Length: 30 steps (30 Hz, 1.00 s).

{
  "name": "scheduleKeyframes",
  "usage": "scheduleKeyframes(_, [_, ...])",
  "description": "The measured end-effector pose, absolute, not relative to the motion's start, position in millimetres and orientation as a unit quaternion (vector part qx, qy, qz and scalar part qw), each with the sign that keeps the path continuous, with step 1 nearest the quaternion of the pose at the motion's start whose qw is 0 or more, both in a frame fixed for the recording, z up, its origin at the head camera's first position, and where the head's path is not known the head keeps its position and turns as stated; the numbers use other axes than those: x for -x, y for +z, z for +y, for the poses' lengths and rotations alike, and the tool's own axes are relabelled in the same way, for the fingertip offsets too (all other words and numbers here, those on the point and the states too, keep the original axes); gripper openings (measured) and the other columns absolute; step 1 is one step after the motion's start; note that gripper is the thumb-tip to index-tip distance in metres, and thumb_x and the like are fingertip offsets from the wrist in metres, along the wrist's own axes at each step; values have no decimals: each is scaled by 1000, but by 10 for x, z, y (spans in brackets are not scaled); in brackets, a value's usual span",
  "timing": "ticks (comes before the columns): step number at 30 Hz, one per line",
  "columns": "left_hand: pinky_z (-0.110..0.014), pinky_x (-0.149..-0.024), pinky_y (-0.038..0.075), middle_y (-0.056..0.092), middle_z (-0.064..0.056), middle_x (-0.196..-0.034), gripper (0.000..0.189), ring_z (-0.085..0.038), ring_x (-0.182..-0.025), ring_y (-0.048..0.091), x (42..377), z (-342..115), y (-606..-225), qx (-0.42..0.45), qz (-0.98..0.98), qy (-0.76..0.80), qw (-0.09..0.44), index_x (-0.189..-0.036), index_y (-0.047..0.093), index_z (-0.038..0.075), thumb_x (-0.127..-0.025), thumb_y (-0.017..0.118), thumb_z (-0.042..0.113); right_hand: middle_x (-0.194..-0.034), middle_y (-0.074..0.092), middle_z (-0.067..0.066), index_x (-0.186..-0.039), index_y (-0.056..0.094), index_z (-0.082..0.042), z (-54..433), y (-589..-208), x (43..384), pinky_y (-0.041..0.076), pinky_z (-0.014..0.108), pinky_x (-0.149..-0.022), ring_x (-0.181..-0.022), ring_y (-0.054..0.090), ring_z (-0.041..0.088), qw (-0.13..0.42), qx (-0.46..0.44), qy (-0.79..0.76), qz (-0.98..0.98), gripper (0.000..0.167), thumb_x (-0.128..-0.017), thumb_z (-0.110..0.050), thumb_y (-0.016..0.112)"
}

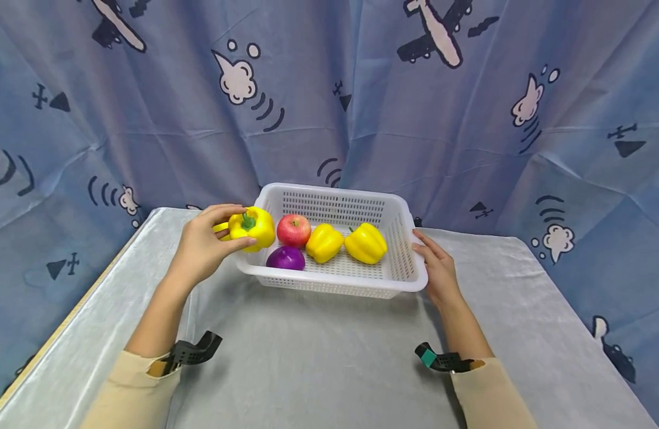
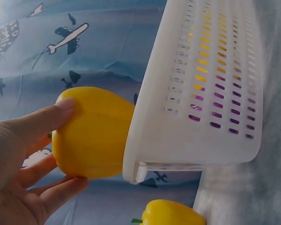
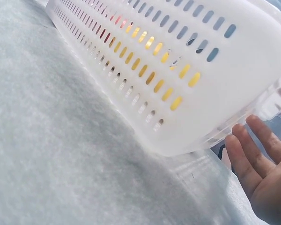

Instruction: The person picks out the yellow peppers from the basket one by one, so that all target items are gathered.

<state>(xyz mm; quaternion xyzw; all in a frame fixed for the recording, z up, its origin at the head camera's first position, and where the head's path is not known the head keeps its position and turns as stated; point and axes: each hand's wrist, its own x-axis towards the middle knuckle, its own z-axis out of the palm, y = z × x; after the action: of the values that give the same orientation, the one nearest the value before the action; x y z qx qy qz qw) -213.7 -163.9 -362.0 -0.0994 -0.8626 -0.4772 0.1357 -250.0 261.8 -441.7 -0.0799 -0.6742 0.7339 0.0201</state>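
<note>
Beige sleeves (image 1: 136,390) lay nearest; the left grip (image 1: 203,241) held a yellow pepper (image 1: 258,229), the right grip (image 1: 439,268) touched the white basket (image 1: 329,278), fingers (image 3: 253,150) straight.

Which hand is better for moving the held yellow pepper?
Probably the left hand: it grips that yellow pepper at the left end of the basket. The right hand is at the opposite end.

Cropped: yellow pepper (image 2: 173,214) near five o'clock, left wrist view; right hand (image 3: 270,183) at four o'clock, right wrist view.
</note>
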Motion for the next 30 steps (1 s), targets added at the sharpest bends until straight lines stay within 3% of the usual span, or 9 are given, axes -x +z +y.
scheduleKeyframes(9, [-43,-100,54,61,-15,-136,57,-34,-122,60,2113,-1788,-3560,87,-866,-473,137,-133,64,5,-81,86,17,-163,36,5,-156,41,-18,2619,-4424,2511,56,13,-86,-118,55,5,13,77,736,-673,51,-105,-19,50])
scheduleKeyframes(30, [-46,-102,52,53,-21,-145,59,-40,-132,55,2159,-2068,-3557,43,-882,-452,129,-137,60,3,-84,83,18,-164,34,6,-156,40,-17,2628,-4417,2489,55,13,-86,-120,54,7,16,72,734,-675,52,-105,-20,49])
